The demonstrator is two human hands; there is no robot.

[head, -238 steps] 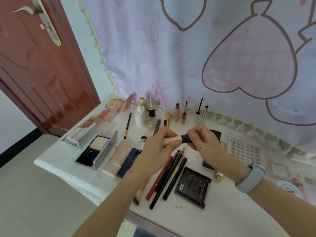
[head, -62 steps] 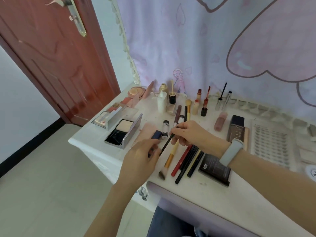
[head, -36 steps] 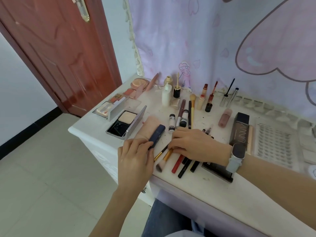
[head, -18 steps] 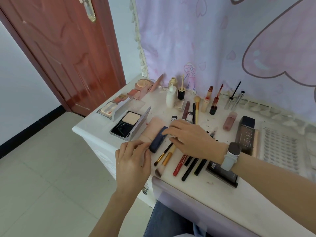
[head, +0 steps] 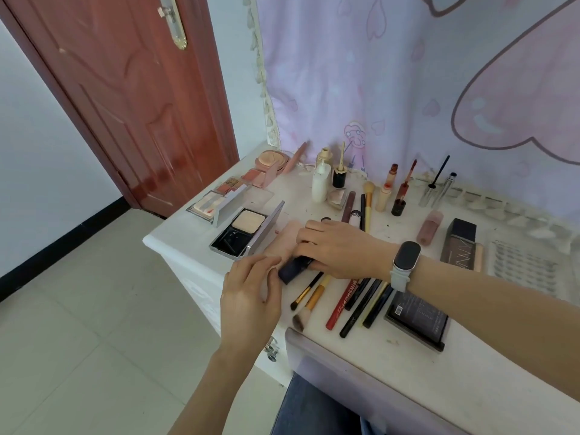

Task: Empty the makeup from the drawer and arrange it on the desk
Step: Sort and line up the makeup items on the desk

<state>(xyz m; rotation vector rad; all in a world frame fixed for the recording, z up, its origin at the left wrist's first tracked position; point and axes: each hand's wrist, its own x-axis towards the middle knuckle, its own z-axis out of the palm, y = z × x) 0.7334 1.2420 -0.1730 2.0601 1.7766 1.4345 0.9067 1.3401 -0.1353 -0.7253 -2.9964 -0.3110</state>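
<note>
Shifted since half a second ago: right hand (head: 339, 249) now curled over the navy tube (head: 293, 267), gripping it; left hand (head: 251, 296) just beside that tube's near end, fingers loosely curled, touching the pink tube (head: 282, 238) under them, grip unclear. Head view only: white bench (head: 392, 365), scuffed and speckled, crowded with makeup. Right of the navy tube, brushes and pencils (head: 348, 296) laid in a row. Left of it, open powder compact (head: 243, 232). Behind, lilac curtain (head: 376, 73); far left, red-brown door (head: 125, 98) above pale tiled floor (head: 78, 340).
</note>
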